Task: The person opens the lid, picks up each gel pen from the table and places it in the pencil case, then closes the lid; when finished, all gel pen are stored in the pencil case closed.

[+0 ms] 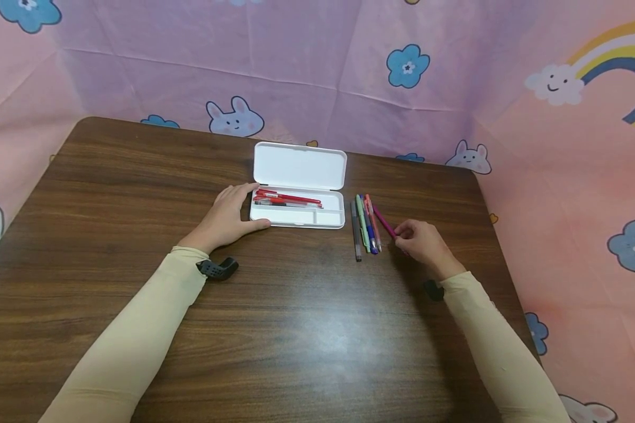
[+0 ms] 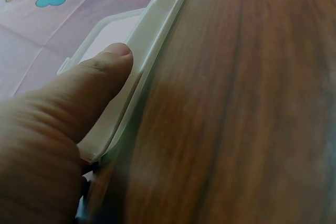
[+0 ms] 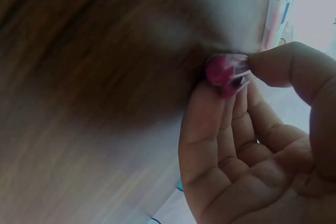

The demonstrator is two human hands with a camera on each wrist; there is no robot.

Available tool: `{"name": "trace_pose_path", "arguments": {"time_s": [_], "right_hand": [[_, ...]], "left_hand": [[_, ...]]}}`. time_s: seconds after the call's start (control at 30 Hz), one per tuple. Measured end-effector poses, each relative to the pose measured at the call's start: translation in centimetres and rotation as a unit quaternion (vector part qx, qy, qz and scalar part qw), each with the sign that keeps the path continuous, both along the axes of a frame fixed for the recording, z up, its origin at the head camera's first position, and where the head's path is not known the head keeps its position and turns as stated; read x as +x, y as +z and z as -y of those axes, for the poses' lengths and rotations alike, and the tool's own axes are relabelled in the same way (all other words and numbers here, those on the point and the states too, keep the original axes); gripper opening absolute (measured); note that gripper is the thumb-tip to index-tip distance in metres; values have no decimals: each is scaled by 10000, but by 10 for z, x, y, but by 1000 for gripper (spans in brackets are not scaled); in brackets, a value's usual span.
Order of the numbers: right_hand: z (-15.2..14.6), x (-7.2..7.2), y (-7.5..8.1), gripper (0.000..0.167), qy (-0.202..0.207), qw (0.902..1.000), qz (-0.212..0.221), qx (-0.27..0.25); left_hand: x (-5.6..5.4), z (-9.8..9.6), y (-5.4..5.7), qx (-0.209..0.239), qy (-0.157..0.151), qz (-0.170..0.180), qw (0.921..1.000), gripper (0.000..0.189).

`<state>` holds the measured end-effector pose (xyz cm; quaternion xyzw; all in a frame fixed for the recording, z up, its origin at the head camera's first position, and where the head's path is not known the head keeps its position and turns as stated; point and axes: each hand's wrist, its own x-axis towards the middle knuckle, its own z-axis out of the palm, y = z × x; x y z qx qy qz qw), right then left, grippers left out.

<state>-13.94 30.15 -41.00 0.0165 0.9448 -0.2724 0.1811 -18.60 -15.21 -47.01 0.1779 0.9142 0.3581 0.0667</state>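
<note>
Toward the far side of the table [image 1: 307, 305], the case [image 1: 283, 217] lies open, its lid [image 1: 299, 166] folded back on the far side so that the tray can be reached from the near side. Red pens [image 1: 291, 197] lie lengthwise in its far compartment, presumably because that long slot suits their shape.

At the case's left end, the left hand [image 1: 224, 214] is spread wide, thumb against the near wall and fingers by the far left corner, a brace that likely keeps the case from sliding.

Right of the case, the right hand [image 1: 424, 242] pinches the near end of the magenta pen [image 1: 385, 221] between thumb and fingers, leaving the rest slanting toward far left. Just left of that pen, grey [image 1: 356, 232], green [image 1: 362, 220], blue [image 1: 370, 226] and pink [image 1: 374, 222] pens lie closely side by side, pointing far, probably within easy right-hand reach.
</note>
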Motion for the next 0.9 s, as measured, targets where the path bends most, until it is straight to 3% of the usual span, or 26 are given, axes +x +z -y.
{"name": "trace_pose_path", "arguments": {"time_s": [0.33,0.63,0.9], "right_hand": [[-7,4,-2,21,78,9989,-201,416],[-22,5,-4,19,182,9930,-1036,530],[-5,-6,13,16,386,9856,-1630,250]], "left_hand": [[2,1,0,14,27,107,9999,99],[3,0,0,39,10,102,9999,99],[3,0,4,19,-7,67,10000,99]]}}
